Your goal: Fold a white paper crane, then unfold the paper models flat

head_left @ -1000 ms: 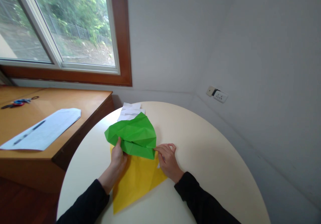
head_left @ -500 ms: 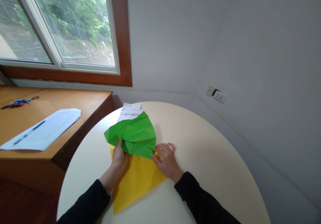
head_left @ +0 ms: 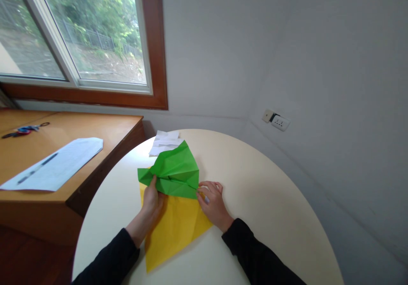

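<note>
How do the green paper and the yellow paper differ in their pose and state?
The green paper is heavily creased and partly raised, gripped by the left hand and touched by the right hand; the yellow paper lies nearly flat beneath it. The green looks smaller. Both rest on the round table.

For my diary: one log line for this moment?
left hand: grips green paper | right hand: pinches its corner | underneath: yellow paper | round table

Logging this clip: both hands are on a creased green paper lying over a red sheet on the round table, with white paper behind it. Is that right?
Not quite. The sheet under the green paper is yellow, not red, as the head view shows. The rest holds: the left hand and right hand are both on the green paper, on the round table, with white paper behind it.
</note>
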`<state>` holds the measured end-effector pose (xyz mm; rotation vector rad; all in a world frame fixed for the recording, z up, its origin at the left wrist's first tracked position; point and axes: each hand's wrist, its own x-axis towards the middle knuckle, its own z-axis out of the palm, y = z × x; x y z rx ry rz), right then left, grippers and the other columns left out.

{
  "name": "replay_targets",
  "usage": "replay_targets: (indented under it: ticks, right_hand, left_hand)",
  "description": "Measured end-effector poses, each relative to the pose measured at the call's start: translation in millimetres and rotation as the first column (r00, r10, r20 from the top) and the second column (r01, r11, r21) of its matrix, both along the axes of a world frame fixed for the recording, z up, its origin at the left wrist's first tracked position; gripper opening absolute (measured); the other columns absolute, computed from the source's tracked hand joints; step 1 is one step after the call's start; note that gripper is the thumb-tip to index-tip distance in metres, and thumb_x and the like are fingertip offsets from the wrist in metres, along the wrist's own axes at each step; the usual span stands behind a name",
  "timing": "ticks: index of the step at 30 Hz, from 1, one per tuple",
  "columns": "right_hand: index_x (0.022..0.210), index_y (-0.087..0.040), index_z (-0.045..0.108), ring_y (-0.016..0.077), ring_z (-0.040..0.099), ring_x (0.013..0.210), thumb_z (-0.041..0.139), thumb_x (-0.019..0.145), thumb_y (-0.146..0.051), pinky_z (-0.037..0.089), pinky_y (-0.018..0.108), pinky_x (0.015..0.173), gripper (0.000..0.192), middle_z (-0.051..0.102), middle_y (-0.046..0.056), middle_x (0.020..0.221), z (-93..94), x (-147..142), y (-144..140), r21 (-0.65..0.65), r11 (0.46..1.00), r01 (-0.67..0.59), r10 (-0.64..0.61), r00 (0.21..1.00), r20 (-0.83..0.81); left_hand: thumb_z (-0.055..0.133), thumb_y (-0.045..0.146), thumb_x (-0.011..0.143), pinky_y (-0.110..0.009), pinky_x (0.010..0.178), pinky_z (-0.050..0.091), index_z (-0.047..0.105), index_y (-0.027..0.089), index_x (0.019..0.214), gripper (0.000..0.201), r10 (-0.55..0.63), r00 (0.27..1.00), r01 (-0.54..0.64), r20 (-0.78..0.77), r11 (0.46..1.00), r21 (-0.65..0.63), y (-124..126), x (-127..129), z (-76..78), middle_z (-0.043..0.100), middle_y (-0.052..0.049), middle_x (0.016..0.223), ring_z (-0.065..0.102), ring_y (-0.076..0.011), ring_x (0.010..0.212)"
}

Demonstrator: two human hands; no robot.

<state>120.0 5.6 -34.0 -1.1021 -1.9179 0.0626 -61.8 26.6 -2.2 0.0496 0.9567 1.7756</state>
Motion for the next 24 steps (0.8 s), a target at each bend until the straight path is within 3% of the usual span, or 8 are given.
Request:
replay_targets:
  ticks: [15,24]
  right_hand:
    - [0.079,-0.021,0.059,0.0186,0.057,0.088,0.053,0.079,-0.011,0.028,0.038,0.084,0.011,0.064,0.003,0.089,-0.4,2,2,0.001,0.999,0.04,-0.04,0.999,0.0]
    - [0.079,-0.021,0.06,0.0183,0.057,0.088,0.053,0.079,-0.011,0.028,0.037,0.084,0.012,0.064,0.003,0.089,-1.5,3,3,0.02,0.999,0.045,-0.045,0.999,-0.011]
  left_hand:
    - [0.044,0.019,0.088,-0.022,0.059,0.051,0.064,0.016,0.085,0.02,-0.037,0.999,0.039,-0.031,0.997,0.062,5,-16,5.1,0.067,-0.002,0.078,0.061,-0.0123,0.063]
    - [0.043,0.02,0.085,-0.022,0.068,0.051,0.063,0.02,0.087,0.02,0.027,0.999,-0.029,0.038,0.997,0.07,7,-22,9.4,0.068,0.0,0.08,0.063,-0.014,0.073]
